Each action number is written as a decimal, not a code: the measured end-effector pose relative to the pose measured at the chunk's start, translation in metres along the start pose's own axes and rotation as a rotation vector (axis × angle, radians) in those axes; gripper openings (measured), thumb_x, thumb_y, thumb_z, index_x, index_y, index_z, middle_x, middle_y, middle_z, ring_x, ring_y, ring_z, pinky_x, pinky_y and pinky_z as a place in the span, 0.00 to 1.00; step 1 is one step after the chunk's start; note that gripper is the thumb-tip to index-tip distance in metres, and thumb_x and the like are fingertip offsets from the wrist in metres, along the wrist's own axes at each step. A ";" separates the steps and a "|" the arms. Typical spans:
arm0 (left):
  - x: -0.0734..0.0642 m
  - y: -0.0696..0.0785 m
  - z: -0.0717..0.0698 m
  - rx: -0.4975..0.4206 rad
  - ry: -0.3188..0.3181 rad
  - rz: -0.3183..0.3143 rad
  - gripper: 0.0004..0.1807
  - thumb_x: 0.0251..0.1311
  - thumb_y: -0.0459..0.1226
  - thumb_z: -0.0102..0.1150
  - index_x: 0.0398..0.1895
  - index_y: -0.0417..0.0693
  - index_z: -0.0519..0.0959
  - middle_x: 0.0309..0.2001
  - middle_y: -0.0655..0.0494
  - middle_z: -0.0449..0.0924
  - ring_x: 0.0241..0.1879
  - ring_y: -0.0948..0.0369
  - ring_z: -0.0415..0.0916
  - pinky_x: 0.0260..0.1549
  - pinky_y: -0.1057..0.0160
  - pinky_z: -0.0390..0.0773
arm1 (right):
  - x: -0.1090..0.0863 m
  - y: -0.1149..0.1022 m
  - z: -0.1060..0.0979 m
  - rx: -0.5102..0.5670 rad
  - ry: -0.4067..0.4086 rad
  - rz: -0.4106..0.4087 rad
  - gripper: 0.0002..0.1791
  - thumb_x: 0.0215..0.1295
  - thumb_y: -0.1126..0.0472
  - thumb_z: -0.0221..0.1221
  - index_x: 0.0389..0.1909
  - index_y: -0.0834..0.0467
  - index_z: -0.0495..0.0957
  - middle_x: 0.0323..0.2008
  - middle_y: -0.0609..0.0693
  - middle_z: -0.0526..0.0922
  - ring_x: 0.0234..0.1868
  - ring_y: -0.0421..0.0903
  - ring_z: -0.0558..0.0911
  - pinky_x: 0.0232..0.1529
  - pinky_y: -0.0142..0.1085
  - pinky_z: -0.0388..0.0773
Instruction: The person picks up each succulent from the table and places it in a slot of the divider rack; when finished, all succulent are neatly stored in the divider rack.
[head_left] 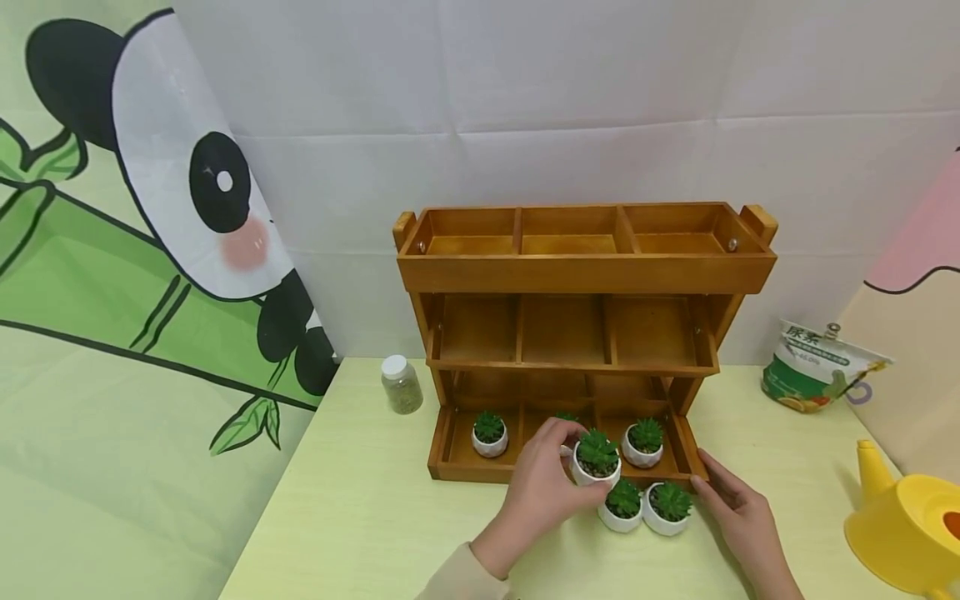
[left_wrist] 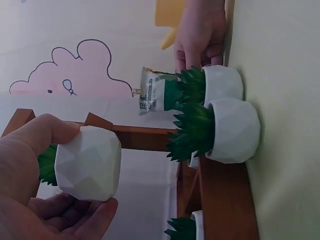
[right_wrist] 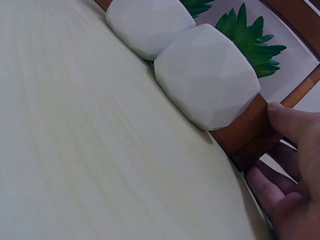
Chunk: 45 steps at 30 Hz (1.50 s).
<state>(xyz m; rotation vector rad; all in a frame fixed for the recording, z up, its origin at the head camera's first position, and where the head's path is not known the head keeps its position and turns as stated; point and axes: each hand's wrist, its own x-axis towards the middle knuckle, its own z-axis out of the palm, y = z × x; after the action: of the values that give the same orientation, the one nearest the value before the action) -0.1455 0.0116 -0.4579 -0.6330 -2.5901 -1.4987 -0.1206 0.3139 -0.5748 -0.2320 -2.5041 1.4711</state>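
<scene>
My left hand (head_left: pixel 542 483) pinches a small potted succulent (head_left: pixel 597 475) between thumb and fingers, in front of the bottom tier of a wooden shelf (head_left: pixel 585 275). In the left wrist view its white faceted pot (left_wrist: pixel 89 164) is raised off the table. My right hand (head_left: pixel 744 523) grips the shelf's front right bottom corner (right_wrist: pixel 252 135), thumb on the front. Two more potted succulents (head_left: pixel 622 505) (head_left: pixel 668 508) stand side by side on the table before the shelf. Inside the bottom tier, one succulent (head_left: pixel 490 434) sits left and another (head_left: pixel 643 442) right; a middle one (head_left: pixel 567 416) is mostly hidden behind my left hand.
The shelf's top and middle tiers have divided compartments. Left of the shelf stands a jar (head_left: pixel 402 385) with a white lid. To the right are a clipped green and white bag (head_left: pixel 813 368) and a yellow watering can (head_left: pixel 903 529). A pale curtain (head_left: pixel 570 100) hangs behind.
</scene>
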 end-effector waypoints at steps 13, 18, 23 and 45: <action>0.038 0.044 -0.005 0.052 -0.040 0.113 0.31 0.47 0.44 0.83 0.55 0.52 0.78 0.49 0.68 0.74 0.43 0.68 0.74 0.41 0.72 0.78 | -0.001 0.000 0.000 0.007 0.005 -0.011 0.30 0.77 0.49 0.61 0.74 0.56 0.72 0.67 0.63 0.74 0.52 0.16 0.69 0.47 0.13 0.70; 0.052 0.056 -0.004 0.083 -0.037 0.144 0.33 0.47 0.45 0.84 0.55 0.52 0.77 0.50 0.66 0.75 0.45 0.69 0.75 0.44 0.73 0.78 | -0.001 0.000 0.001 0.008 0.008 -0.010 0.30 0.77 0.49 0.61 0.74 0.56 0.72 0.67 0.63 0.75 0.52 0.16 0.69 0.46 0.13 0.71; 0.068 0.069 -0.004 0.092 -0.029 0.155 0.34 0.46 0.44 0.84 0.55 0.51 0.76 0.49 0.65 0.75 0.45 0.69 0.74 0.44 0.73 0.79 | 0.000 0.002 0.001 -0.003 0.009 -0.015 0.30 0.77 0.49 0.60 0.74 0.56 0.72 0.67 0.63 0.75 0.53 0.16 0.69 0.46 0.14 0.72; 0.141 0.106 0.010 0.245 0.021 0.155 0.35 0.49 0.48 0.81 0.60 0.51 0.77 0.51 0.61 0.78 0.47 0.66 0.76 0.47 0.73 0.78 | 0.001 0.001 0.000 -0.019 0.002 0.004 0.31 0.77 0.47 0.60 0.75 0.56 0.71 0.67 0.63 0.75 0.52 0.15 0.69 0.46 0.13 0.71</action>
<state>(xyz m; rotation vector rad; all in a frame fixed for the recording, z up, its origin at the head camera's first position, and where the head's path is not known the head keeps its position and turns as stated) -0.2314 0.1097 -0.3391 -0.7612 -2.5835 -1.1152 -0.1215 0.3147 -0.5753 -0.2419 -2.5186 1.4490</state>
